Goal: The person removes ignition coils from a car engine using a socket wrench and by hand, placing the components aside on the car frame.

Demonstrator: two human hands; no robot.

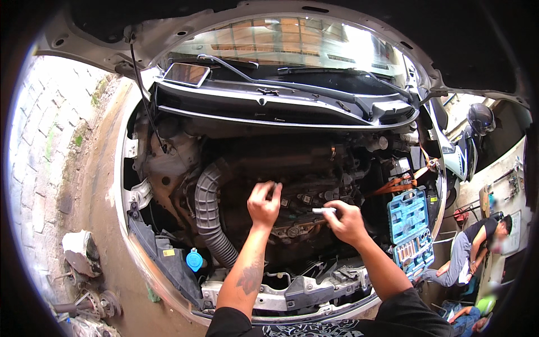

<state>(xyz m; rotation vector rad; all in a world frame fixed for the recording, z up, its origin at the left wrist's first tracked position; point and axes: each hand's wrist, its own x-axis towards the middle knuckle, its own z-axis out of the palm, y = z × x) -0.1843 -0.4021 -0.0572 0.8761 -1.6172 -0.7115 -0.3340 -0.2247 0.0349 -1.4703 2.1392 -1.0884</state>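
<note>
Both my hands are over the open engine bay of a car. My left hand (264, 205) is closed in a pinch above the engine (292, 231), with a small dark thing at its fingertips that I cannot make out. To its right, my right hand (346, 224) grips a short, pale silvery rod (324, 210) between thumb and fingers, its end pointing left. Coil-like parts with pale connectors (306, 198) sit on the engine between and behind the hands. A ribbed grey air hose (209, 202) curves down left of my left hand.
An open blue socket-set case (408, 216) lies at the bay's right side, near orange straps (396, 186). A phone (186, 74) rests by the windshield. A blue reservoir cap (194, 260) is at the front left. A prop rod (144, 95) stands left; two people are at right.
</note>
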